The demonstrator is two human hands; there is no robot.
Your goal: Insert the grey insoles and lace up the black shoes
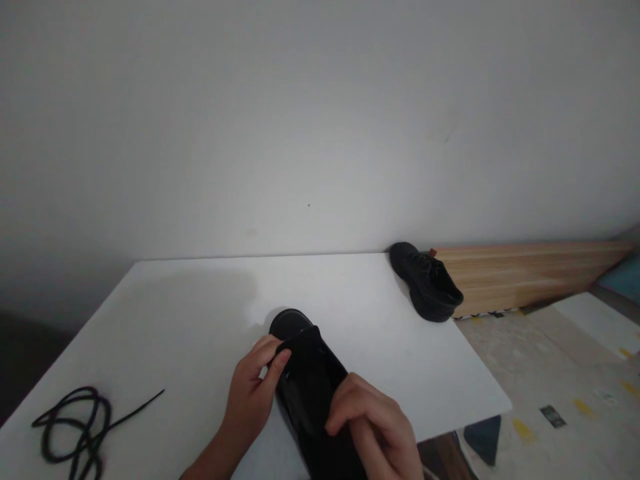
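A black shoe [293, 321] without a lace in view lies on the white table in front of me, toe pointing away. My left hand [255, 383] is closed on its left side, thumb and fingers pinching the edge of the upper near the tongue. Over the shoe's right side, my right hand [375, 423] has its fingers curled against the upper; the exact spot it grips is partly hidden. A black shoelace [90, 433] lies loosely coiled at the table's left, its tip stretched to the right, apart from both hands.
A second black shoe [425, 280], laced, stands at the table's [200, 313] back right corner against the wall. Beyond the right edge are a wooden board [525, 270] and a patterned floor [565, 373]. A pale wall [300, 133] borders the table's far side.
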